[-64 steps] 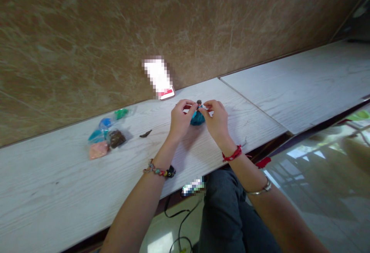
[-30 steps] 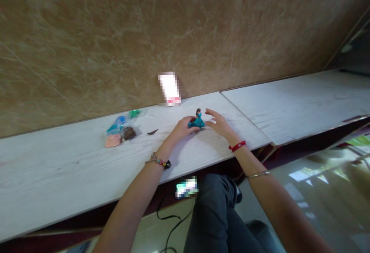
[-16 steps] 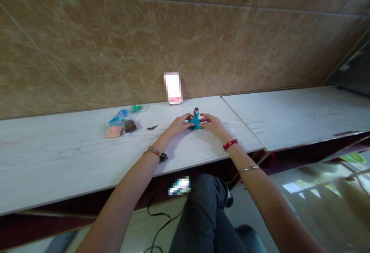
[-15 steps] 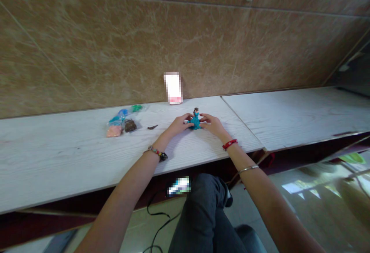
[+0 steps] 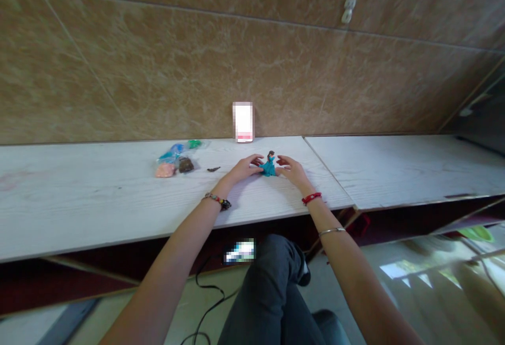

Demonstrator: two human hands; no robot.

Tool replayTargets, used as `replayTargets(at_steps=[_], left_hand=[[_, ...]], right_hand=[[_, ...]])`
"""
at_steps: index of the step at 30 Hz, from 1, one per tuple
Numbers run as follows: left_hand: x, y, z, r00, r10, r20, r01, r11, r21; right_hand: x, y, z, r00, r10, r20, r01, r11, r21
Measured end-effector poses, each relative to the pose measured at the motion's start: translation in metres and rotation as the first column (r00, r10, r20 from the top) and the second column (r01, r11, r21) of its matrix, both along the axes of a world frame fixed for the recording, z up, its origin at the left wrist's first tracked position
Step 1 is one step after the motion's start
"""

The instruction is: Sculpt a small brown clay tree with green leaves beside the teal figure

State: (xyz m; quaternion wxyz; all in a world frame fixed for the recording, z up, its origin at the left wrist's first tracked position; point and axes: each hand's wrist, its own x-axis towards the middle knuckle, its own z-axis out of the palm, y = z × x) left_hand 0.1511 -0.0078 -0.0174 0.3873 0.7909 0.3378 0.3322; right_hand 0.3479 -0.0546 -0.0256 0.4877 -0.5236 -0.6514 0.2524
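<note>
A small clay figurine (image 5: 269,165) with a teal dress and a dark head stands upright on the white wood-grain tabletop (image 5: 98,198). My left hand (image 5: 244,168) rests on the table just left of it, fingers stretched toward the skirt. On the other side lies my right hand (image 5: 290,169), thumb and fingers spread, tips at the dress. Whether the fingertips touch the clay or stop just short of it is not clear. Neither hand wraps round anything. A beaded bracelet is on my left wrist, a red cord and a thin bangle on my right.
Small bags of coloured clay (image 5: 173,160) lie to the left, with a dark clay scrap (image 5: 213,169) beside them. A phone (image 5: 243,121) leans on the brown tiled wall. A seam (image 5: 327,171) splits the tabletop. A cable (image 5: 209,303) trails on the floor by my knee.
My hands, which held the figurine up two seconds ago, have set it on the table. They pressed at its skirt and have since eased off a little. The camera has tilted up.
</note>
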Motion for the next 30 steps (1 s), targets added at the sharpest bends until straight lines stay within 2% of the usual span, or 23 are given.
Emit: replayTargets(at_steps=[8,13,20,23,30], left_hand=[[-0.021,-0.003,0.005,0.968,0.246,-0.054,-0.239,0.964,0.121],[-0.023,-0.008,0.000,0.970,0.217,-0.104,-0.205,0.972,0.118],[-0.024,-0.007,-0.005,0.954,0.239,-0.183,-0.208,0.962,0.175],[-0.026,-0.006,-0.005,0.948,0.246,-0.202,-0.207,0.959,0.194],[-0.026,0.010,-0.009,0.909,0.315,-0.274,-0.225,0.923,0.314]], right_hand=[[-0.008,-0.001,-0.005,0.999,-0.042,-0.012,0.043,0.999,0.009],[-0.023,0.002,-0.001,1.000,0.005,-0.008,-0.005,1.000,0.010],[-0.033,0.021,-0.003,0.991,-0.032,-0.130,0.030,0.999,-0.015],[-0.028,0.035,0.004,0.981,-0.022,-0.193,0.016,0.999,-0.035],[-0.005,0.080,0.038,0.953,0.060,-0.296,-0.080,0.995,-0.054]])
